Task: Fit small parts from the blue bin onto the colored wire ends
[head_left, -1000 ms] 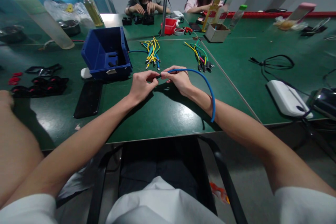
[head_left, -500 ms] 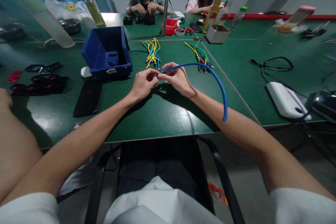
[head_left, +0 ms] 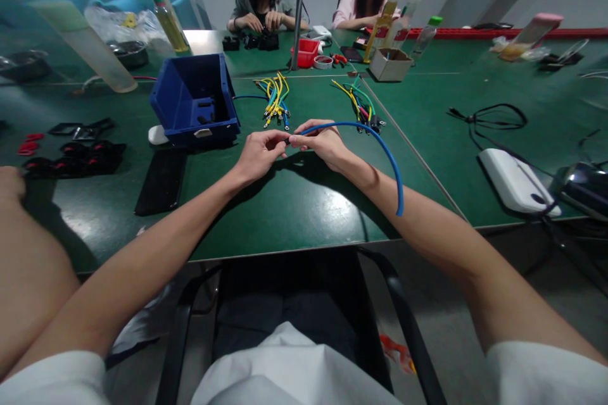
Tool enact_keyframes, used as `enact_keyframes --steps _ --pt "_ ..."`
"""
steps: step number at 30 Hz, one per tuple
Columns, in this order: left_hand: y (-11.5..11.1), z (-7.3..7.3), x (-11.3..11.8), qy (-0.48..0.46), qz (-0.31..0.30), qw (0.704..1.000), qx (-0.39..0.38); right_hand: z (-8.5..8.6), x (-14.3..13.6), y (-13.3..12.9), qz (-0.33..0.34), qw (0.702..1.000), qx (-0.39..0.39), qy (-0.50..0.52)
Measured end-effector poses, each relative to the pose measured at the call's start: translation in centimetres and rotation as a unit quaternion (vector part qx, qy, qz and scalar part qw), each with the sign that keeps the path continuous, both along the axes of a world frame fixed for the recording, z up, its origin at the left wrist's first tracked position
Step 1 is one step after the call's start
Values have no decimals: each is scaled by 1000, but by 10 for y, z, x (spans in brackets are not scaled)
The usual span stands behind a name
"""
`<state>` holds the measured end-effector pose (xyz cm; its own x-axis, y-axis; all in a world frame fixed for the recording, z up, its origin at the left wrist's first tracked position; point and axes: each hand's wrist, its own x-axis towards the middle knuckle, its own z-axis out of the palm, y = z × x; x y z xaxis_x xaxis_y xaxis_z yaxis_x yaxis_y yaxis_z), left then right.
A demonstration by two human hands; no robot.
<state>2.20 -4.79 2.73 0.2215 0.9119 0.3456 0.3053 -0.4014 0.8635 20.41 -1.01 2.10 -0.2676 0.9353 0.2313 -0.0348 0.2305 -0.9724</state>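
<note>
A blue wire [head_left: 382,139] arcs from my fingertips over my right forearm, its free end hanging above the skin. My right hand [head_left: 324,147] pinches this wire near its far end, thumb against fingers. Facing it, my left hand [head_left: 259,155] is closed with thumb and finger on a small black piece [head_left: 287,141] at the wire's tip; the fingers partly cover it. Both hands nearly touch, just above the green table [head_left: 266,221]. Beyond them lie a bundle of yellow, green and blue wires with ring terminals [head_left: 275,98] and a second bundle [head_left: 358,101].
A blue bin [head_left: 190,133] with small black pieces stands left of my hands, a black phone [head_left: 160,182] before it. Black parts [head_left: 76,158] lie farther left. A metal pole [head_left: 298,19] rises behind the wires. Two people sit opposite. At right lies a white device [head_left: 517,180].
The small dark piece between my fingertips shows more clearly now at the wire's tip. The wire's arc has dropped slightly and shifted left. Both hands keep their pinch.
</note>
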Motion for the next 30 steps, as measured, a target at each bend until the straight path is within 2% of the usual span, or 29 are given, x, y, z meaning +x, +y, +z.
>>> enact_keyframes --steps 8,11,15,18,20,23,27,30 --pt "-3 1 4 50 71 995 39 3 -3 -2 -28 999 14 -8" --pt "-2 2 4 21 50 998 15 2 -2 -1 -17 1000 17 -6" --pt "2 1 2 -61 7 996 -66 -1 0 3 19 1000 12 8" --pt "4 -1 3 -88 -4 990 -109 -3 2 7 48 999 -6 13" --pt "4 -3 3 -67 -3 992 -103 -4 3 9 59 998 -17 10" --pt "0 -4 4 21 14 998 -51 -4 5 10 54 998 -17 3" --pt "-5 -3 3 144 19 989 10 -2 5 9 40 999 5 -13" --pt "-3 -3 0 181 7 983 31 0 5 7 41 999 13 -19"
